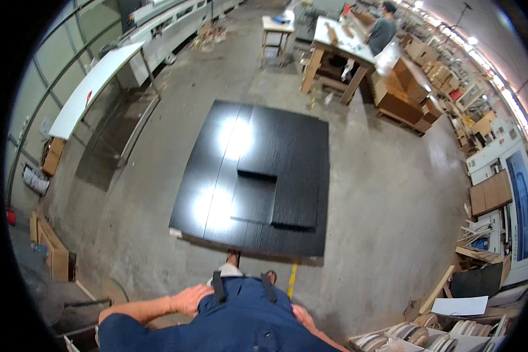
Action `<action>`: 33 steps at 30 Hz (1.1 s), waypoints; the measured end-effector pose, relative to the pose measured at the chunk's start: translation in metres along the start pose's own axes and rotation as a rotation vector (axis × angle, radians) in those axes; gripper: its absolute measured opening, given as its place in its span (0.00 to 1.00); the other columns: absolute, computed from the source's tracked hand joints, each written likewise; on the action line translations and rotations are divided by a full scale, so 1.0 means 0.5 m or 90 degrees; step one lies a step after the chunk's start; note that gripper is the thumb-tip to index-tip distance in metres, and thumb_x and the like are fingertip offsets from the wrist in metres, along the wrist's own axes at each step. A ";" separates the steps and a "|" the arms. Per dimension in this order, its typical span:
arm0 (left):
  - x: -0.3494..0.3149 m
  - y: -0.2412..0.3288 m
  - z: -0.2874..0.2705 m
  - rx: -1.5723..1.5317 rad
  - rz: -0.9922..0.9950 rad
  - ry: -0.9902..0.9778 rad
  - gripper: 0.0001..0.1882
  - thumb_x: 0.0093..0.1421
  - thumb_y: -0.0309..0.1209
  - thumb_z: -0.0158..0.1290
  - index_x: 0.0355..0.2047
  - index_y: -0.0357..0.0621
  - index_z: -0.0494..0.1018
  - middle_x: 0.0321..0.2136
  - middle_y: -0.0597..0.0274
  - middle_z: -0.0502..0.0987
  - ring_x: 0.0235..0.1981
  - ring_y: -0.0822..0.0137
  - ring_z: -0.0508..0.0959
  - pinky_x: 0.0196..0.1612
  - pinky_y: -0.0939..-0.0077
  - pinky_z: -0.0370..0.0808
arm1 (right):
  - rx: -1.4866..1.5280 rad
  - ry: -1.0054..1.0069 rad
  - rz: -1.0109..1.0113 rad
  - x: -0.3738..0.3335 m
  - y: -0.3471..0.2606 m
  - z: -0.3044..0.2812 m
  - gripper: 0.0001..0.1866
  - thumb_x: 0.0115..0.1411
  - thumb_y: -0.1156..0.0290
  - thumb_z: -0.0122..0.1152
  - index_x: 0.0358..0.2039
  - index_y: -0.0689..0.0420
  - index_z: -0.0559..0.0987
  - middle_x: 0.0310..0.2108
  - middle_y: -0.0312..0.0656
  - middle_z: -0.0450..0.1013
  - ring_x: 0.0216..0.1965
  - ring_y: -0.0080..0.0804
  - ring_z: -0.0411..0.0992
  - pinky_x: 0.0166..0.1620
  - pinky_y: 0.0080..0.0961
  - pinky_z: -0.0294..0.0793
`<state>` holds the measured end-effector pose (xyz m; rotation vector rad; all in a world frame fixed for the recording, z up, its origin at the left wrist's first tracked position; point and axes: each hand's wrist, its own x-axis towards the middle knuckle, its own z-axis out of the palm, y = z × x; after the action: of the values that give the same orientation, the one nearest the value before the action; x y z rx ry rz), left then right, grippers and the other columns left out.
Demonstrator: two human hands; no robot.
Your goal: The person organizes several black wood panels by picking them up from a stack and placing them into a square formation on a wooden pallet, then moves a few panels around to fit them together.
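My left hand (190,300) rests against my left hip, its fingers lying flat on the navy clothing with nothing in them. On the other side, my right hand (302,317) is at my right hip; the shirt partly hides it and its fingers are not clear. In front of my feet lies a low stack of large black boards (302,176), with bright light glaring off its left half. Shorter black boards (255,196) lie on top near the middle. Neither hand touches the stack.
A long white-topped table (100,82) stands at the left. Far ahead are a small white stand (277,24) and a wooden workbench (343,40), with a person (383,32) beside it. Brown boxes (400,88) sit on a pallet. Edging rolls (410,334) are at lower right, near a machine (519,199).
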<state>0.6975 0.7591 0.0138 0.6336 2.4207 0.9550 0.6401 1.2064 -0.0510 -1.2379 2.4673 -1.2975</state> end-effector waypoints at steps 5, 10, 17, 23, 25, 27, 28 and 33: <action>0.014 0.001 0.004 0.004 0.004 0.003 0.41 0.44 0.43 0.57 0.56 0.39 0.55 0.52 0.48 0.62 0.51 0.47 0.64 0.54 0.59 0.65 | 0.030 -0.005 0.030 -0.006 0.009 0.003 0.24 0.59 0.72 0.45 0.57 0.56 0.59 0.55 0.51 0.61 0.54 0.48 0.62 0.57 0.37 0.62; 0.024 -0.001 -0.010 -0.003 -0.005 -0.007 0.38 0.45 0.41 0.56 0.55 0.39 0.56 0.51 0.49 0.62 0.50 0.47 0.64 0.54 0.59 0.65 | 0.072 -0.009 0.076 -0.001 0.005 0.005 0.24 0.62 0.65 0.43 0.59 0.53 0.58 0.56 0.50 0.60 0.56 0.47 0.60 0.59 0.35 0.58; 0.038 -0.014 -0.005 0.002 -0.014 -0.030 0.36 0.47 0.37 0.54 0.55 0.38 0.56 0.52 0.49 0.62 0.51 0.47 0.64 0.53 0.59 0.66 | 0.188 -0.053 0.323 0.000 -0.040 -0.009 0.24 0.65 0.58 0.41 0.59 0.51 0.60 0.57 0.48 0.60 0.58 0.44 0.58 0.61 0.32 0.55; 0.033 -0.013 -0.016 0.004 -0.016 -0.057 0.36 0.48 0.36 0.53 0.56 0.38 0.55 0.53 0.49 0.62 0.51 0.47 0.64 0.53 0.60 0.66 | 0.273 -0.018 0.572 0.059 -0.109 -0.036 0.21 0.65 0.57 0.42 0.51 0.55 0.71 0.51 0.45 0.67 0.56 0.37 0.62 0.59 0.29 0.58; 0.048 -0.016 -0.021 0.005 0.005 -0.067 0.36 0.48 0.36 0.53 0.56 0.38 0.55 0.53 0.49 0.61 0.51 0.47 0.64 0.53 0.60 0.66 | 0.264 0.023 0.570 0.041 -0.114 -0.031 0.21 0.65 0.56 0.42 0.49 0.56 0.72 0.50 0.44 0.69 0.55 0.37 0.63 0.59 0.28 0.58; 0.056 -0.008 -0.031 -0.001 0.023 -0.078 0.36 0.48 0.37 0.53 0.56 0.38 0.55 0.53 0.48 0.61 0.51 0.48 0.64 0.53 0.60 0.66 | 0.225 0.052 0.531 0.020 -0.111 -0.016 0.21 0.65 0.56 0.43 0.49 0.56 0.73 0.49 0.45 0.69 0.54 0.36 0.64 0.58 0.28 0.59; 0.058 -0.007 -0.032 0.001 0.025 -0.081 0.36 0.48 0.37 0.53 0.56 0.38 0.55 0.53 0.48 0.61 0.51 0.48 0.64 0.53 0.60 0.66 | 0.225 0.056 0.532 0.011 -0.106 -0.008 0.21 0.65 0.56 0.43 0.49 0.56 0.73 0.49 0.45 0.69 0.54 0.36 0.64 0.58 0.28 0.59; 0.048 -0.003 -0.029 0.029 -0.040 -0.157 0.37 0.49 0.38 0.53 0.58 0.38 0.53 0.55 0.47 0.60 0.54 0.48 0.63 0.54 0.60 0.65 | 0.237 0.125 0.471 -0.013 -0.117 0.013 0.19 0.64 0.58 0.45 0.48 0.57 0.73 0.49 0.46 0.70 0.54 0.37 0.64 0.57 0.29 0.60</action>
<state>0.6700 0.7644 0.0162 0.6465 2.2352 0.7501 0.6831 1.1886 -0.0145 -0.0856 2.2732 -1.5599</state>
